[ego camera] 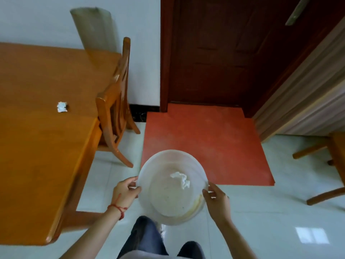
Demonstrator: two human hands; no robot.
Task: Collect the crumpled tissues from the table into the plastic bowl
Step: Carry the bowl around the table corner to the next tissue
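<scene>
From the head view, the left hand [125, 190] and right hand [216, 200] each pinch the rim of the plastic bowl [170, 206], one tissue [180, 179] inside, off the table [37, 156]; next, probably freeing a hand for the crumpled tissue [61, 106] near its right edge.

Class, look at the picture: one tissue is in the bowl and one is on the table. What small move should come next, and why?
Probably carry the plastic bowl, held by the left hand and right hand, leftward to the table, since a crumpled tissue lies there out of reach.
</scene>
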